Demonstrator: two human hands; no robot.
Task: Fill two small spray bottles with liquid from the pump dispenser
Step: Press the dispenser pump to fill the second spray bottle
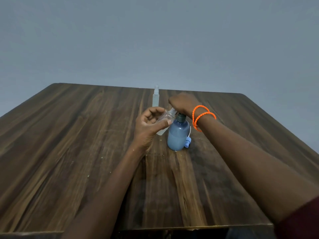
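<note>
**Filling second bottle at pump**

Left hand [150, 121] grips a clear spray bottle [164, 120], tilted, neck up against the pump spout. Looks light, smooth plastic, likely slick if wet; best held round the body. Behind it, a capped spray bottle [155, 98] stands upright on the table [69, 135]. Right hand [181, 103] sits on the pump dispenser [178, 135] head, fingers curled over it, pressing down. Loose blue sprayer cap [188, 141] just beside the dispenser.

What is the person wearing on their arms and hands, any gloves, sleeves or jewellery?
No gloves: both hands are bare. The right wrist carries orange beaded bands, looped round it more than once. A dark red sleeve shows at the right upper arm near the picture's corner. The left forearm is bare, with nothing worn on it.
</note>
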